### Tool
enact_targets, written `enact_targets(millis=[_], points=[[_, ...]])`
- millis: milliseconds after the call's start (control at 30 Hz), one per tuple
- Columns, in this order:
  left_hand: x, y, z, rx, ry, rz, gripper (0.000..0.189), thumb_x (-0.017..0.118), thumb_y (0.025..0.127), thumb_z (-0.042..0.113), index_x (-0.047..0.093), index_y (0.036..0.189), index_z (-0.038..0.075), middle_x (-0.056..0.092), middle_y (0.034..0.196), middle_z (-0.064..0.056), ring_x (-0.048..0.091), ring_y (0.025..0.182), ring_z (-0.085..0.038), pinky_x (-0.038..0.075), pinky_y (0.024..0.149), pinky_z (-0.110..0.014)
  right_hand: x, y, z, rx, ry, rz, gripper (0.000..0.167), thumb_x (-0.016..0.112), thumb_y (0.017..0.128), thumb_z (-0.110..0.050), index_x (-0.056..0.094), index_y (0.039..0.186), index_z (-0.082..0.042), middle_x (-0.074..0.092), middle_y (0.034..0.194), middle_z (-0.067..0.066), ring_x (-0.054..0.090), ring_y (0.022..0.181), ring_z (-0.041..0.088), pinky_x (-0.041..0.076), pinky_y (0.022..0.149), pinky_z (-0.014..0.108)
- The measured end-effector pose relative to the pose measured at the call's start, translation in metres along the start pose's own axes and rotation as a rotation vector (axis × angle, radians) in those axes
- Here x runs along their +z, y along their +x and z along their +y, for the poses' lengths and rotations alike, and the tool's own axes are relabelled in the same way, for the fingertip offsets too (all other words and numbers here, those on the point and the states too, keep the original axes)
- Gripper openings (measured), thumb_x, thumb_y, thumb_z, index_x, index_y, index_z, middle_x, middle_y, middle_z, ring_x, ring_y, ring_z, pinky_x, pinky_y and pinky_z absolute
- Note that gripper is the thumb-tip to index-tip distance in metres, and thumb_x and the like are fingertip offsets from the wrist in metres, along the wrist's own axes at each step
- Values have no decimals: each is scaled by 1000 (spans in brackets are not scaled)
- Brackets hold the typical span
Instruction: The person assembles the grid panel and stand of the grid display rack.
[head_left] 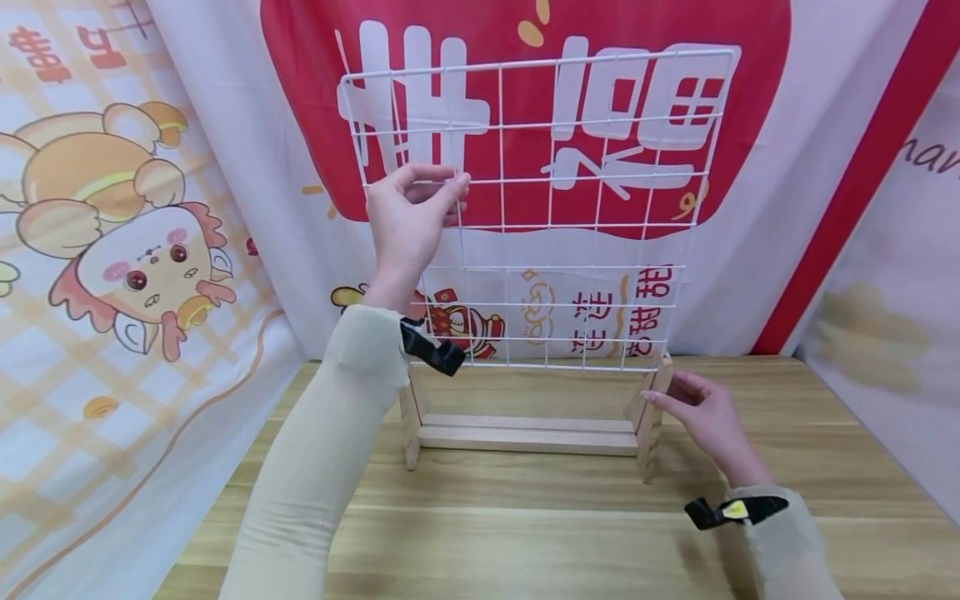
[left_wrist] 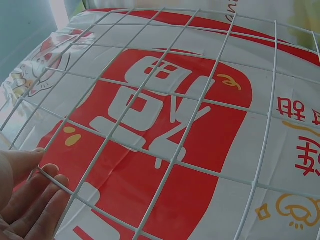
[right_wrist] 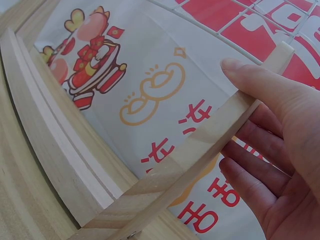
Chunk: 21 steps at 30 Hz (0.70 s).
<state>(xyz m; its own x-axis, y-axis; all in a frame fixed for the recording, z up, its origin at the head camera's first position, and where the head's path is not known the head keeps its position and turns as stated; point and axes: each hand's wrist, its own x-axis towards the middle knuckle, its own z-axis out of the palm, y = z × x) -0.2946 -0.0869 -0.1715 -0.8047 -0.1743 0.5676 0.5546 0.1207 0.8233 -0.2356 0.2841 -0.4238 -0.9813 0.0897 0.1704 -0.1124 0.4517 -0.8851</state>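
Observation:
A white wire grid panel (head_left: 501, 127) stands upright, its lower edge between the sides of a light wooden stand (head_left: 525, 440). High on the panel's left part, my left hand (head_left: 411, 221) pinches a wire between thumb and fingers; the left wrist view shows the same hand (left_wrist: 35, 200) at the grid's edge. Low on the other side, my right hand (head_left: 708, 417) grips the upper part of the stand's right leg (head_left: 651, 433). In the right wrist view, the thumb lies on one face of that leg (right_wrist: 190, 155) and the fingers are behind it.
The stand rests on a wood-grain table (head_left: 480, 542). Behind it hangs a white cloth with a large red printed patch (head_left: 517, 204). A cartoon-printed cloth (head_left: 142, 250) hangs on the left, and another pale cloth (head_left: 892, 333) on the right.

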Motion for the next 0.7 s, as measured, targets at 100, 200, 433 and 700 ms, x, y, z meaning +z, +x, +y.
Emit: enact_targets(millis=[100,200,433,700], points=[[0,-1,0,0,2,2,34,81,88,36,76,113,13,75,108,-3,73,90,-17,60,82,-28,0,0,0,-7,1,6,66,76,93,-42,58,140,0,63,131,23,61,107,12,51,82,13],[-1,-1,-1,5,9,1,35,80,88,35,75,114,13,75,109,-3,73,91,-19,60,82,-27,0,-1,0,-9,1,7,66,76,93,-42,59,140,0,63,130,22,61,105,8,51,82,13],[-1,-4,-3,7,-1,-2,37,80,89,33,75,116,9,75,108,-3,73,91,-19,60,82,-27,0,-1,-1,-2,2,2,66,76,93,-42,58,140,0,63,131,23,61,104,7,52,82,13],[-1,-8,-1,0,6,14,31,79,90,31,75,113,11,76,107,-1,73,90,-16,60,83,-27,0,-1,-1,1,-2,7,67,76,93,-42,57,141,0,63,131,23,61,106,10,51,82,13]])
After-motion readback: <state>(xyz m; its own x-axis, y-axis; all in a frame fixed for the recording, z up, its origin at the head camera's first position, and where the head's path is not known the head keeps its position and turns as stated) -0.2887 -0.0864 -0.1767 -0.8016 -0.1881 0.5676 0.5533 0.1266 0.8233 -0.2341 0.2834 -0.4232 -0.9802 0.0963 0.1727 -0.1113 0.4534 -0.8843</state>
